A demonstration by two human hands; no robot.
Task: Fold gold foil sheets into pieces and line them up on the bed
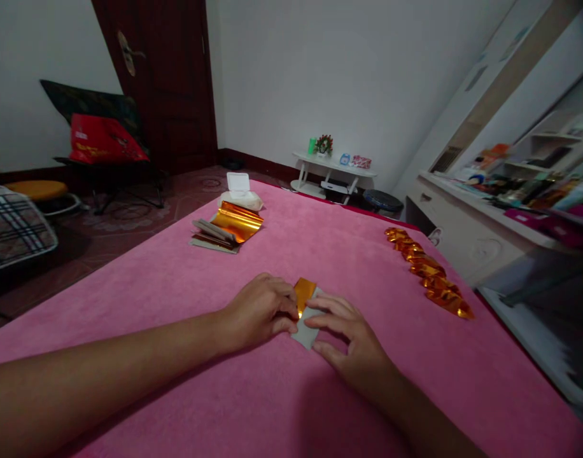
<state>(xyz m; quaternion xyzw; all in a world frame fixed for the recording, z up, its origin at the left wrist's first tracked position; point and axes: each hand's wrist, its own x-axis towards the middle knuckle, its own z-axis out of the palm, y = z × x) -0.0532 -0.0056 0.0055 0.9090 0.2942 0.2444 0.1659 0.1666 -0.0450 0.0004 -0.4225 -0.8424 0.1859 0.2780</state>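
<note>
A small sheet of gold foil paper (304,294), grey on its back, lies partly folded on the pink cloth (177,286). My left hand (260,310) pinches its left edge with curled fingers. My right hand (349,340) presses on the paper's grey right part, fingertips together on it. Both hands meet over the sheet near the middle of the cloth.
A stack of gold foil sheets (229,226) and a white wipes pack (240,194) lie at the far side. A row of several folded gold pieces (429,270) runs along the right edge. A chair with a red bag (103,140), a door and a cluttered desk (511,197) surround the surface.
</note>
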